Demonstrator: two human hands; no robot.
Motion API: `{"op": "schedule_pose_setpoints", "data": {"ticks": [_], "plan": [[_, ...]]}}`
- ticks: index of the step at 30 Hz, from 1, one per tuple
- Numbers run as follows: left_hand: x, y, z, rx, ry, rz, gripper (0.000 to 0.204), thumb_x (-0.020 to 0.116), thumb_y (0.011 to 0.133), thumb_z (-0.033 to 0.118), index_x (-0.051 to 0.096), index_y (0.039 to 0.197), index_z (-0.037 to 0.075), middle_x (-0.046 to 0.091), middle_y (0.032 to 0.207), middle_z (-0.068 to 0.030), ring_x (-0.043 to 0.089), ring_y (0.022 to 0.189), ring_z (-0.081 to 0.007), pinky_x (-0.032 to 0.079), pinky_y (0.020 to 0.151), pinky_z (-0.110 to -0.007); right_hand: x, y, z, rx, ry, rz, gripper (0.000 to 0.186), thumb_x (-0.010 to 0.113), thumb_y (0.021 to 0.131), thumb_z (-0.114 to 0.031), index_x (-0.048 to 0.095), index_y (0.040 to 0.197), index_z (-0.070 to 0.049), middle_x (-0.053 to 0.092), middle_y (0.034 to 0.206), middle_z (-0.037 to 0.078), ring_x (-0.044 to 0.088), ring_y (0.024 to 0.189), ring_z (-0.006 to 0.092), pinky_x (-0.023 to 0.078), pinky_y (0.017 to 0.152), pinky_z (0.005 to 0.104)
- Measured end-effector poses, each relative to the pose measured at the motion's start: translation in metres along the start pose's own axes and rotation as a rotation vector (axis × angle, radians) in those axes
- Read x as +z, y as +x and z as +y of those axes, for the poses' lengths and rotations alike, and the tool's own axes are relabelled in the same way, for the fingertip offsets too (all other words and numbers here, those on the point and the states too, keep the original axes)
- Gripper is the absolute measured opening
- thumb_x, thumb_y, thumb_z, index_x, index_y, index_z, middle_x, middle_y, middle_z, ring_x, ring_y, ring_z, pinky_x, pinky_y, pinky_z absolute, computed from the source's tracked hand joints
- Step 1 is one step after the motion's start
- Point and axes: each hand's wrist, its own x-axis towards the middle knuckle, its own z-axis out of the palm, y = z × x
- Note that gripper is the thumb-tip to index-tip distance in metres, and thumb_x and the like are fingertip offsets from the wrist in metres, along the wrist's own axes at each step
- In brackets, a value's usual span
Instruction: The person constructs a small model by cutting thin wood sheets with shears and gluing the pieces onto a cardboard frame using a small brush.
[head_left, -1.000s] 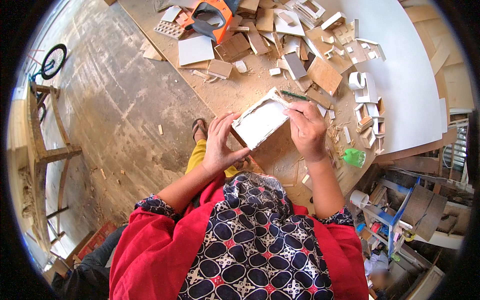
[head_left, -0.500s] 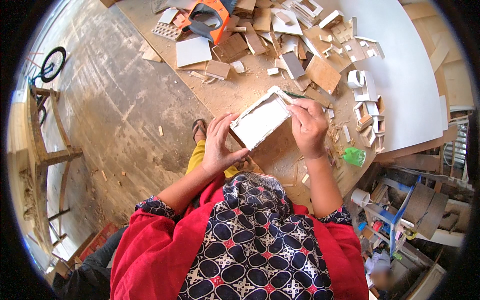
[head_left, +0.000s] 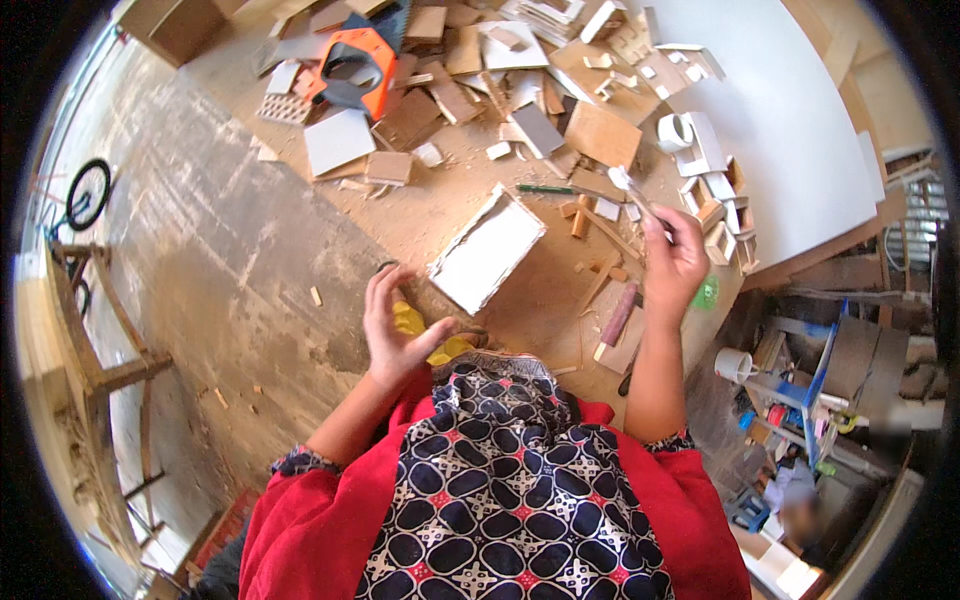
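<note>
A shallow rectangular box [head_left: 487, 250] with a white inside and rough, white-smeared edges lies on the wooden work table. My left hand [head_left: 395, 325] is off its lower left side, fingers spread and holding nothing. To the right, my right hand [head_left: 675, 260] pinches a thin stick [head_left: 640, 198] with a white blob of paste on its far tip. The tip is over the table, near some wood offcuts. A dark green pen-like stick [head_left: 545, 189] lies just beyond the box. Close to my right forearm lies a reddish-brown wrapped stick [head_left: 618, 315].
An orange-handled saw [head_left: 355, 70] rests among piled wood offcuts [head_left: 600, 130] at the far side. A white board [head_left: 790, 150] with small white pieces and a tape roll [head_left: 674, 132] is at right. A green plastic object [head_left: 706, 292] sits behind my right wrist. Another person is at lower right.
The box went from my hands down onto the table. My left hand let go and drew back left; my right hand moved right, away from the box, with the stick.
</note>
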Motion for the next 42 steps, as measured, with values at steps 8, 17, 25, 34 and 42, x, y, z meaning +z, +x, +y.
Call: {"op": "schedule_pose_setpoints", "data": {"ticks": [8, 17, 25, 34, 42], "plan": [[-0.015, -0.011, 0.023, -0.539, -0.579, -0.156, 0.021, 0.066, 0.081, 0.010, 0.059, 0.097, -0.002, 0.060, 0.094, -0.0061, 0.056, 0.093, -0.0150, 0.043, 0.088, -0.028, -0.157, -0.025, 0.012, 0.036, -0.388, 0.294, 0.014, 0.062, 0.083, 0.004, 0.063, 0.097, 0.004, 0.061, 0.094, 0.006, 0.059, 0.080, 0.0114, 0.048, 0.072, 0.0248], [-0.011, 0.024, 0.019, -0.060, -0.287, -0.083, 0.079, 0.078, 0.070, 0.028, 0.040, 0.133, 0.000, 0.053, 0.126, -0.0145, 0.049, 0.120, -0.0245, 0.037, 0.099, -0.039, -0.185, -0.032, 0.025, 0.209, -0.719, 0.220, 0.012, 0.066, 0.076, -0.002, 0.067, 0.088, -0.002, 0.063, 0.081, 0.007, 0.062, 0.071, 0.0140, 0.048, 0.065, 0.0270], [0.013, 0.003, 0.003, 0.030, -0.127, -0.181, 0.124, 0.088, 0.055, 0.038, 0.013, 0.148, 0.004, 0.043, 0.137, -0.0230, 0.040, 0.129, -0.0327, 0.029, 0.108, -0.044, -0.116, -0.012, 0.007, -0.142, -0.851, 0.115, 0.021, 0.067, 0.077, -0.011, 0.066, 0.098, -0.006, 0.063, 0.100, 0.012, 0.060, 0.092, 0.0309, 0.047, 0.083, 0.0391], [0.032, 0.003, 0.001, -0.075, 0.186, -0.152, 0.099, 0.084, 0.055, 0.037, 0.036, 0.136, 0.007, 0.045, 0.136, -0.0145, 0.038, 0.131, -0.0323, 0.011, 0.110, -0.057, -0.011, -0.021, -0.013, 0.097, -0.230, -0.354, 0.027, 0.066, 0.081, -0.010, 0.065, 0.107, -0.003, 0.067, 0.093, 0.014, 0.066, 0.071, 0.0181, 0.054, 0.064, 0.0292], [0.036, 0.005, 0.002, -0.069, 0.189, -0.110, 0.087, 0.082, 0.055, 0.039, 0.045, 0.129, 0.008, 0.045, 0.135, -0.0147, 0.034, 0.134, -0.0297, 0.003, 0.111, -0.056, 0.056, -0.033, 0.020, 0.189, -0.153, -0.601, 0.043, 0.057, 0.077, -0.006, 0.059, 0.119, 0.001, 0.062, 0.113, 0.023, 0.063, 0.099, 0.0307, 0.049, 0.086, 0.0345]]}}
